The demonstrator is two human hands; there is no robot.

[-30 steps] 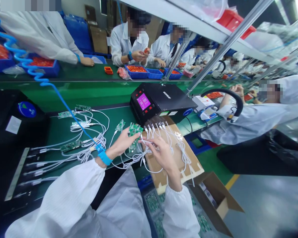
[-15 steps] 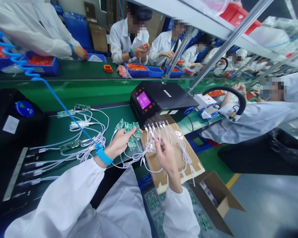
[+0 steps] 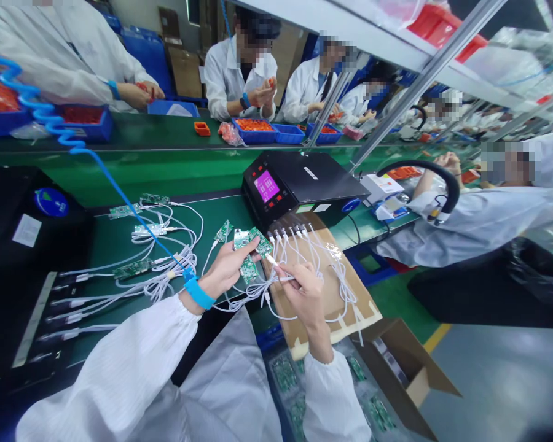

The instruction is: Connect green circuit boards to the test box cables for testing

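Observation:
Several green circuit boards (image 3: 247, 268) are fanned out in my left hand (image 3: 230, 265), the thumb pressed on top of them. A blue wrist strap (image 3: 198, 293) circles that wrist. My right hand (image 3: 303, 286) pinches a white cable plug (image 3: 271, 260) against the edge of the rightmost held board (image 3: 261, 243); whether it is fully seated I cannot tell. Just beyond my left hand, another circuit board (image 3: 223, 231) lies on the green bench with a cable at it. White cables (image 3: 249, 299) run in a tangle beneath both hands.
A black tester (image 3: 304, 184) with a lit screen stands ahead, its cables crossing a cardboard sheet (image 3: 332, 294). At left, cabled boards (image 3: 133, 269) lie beside another black box (image 3: 27, 227). Below right is an open carton (image 3: 405, 362). Co-workers sit across the bench and at right.
My right hand has moved left and brought the cable plug up to a held board. My left hand has shifted slightly right, with the boards spread differently.

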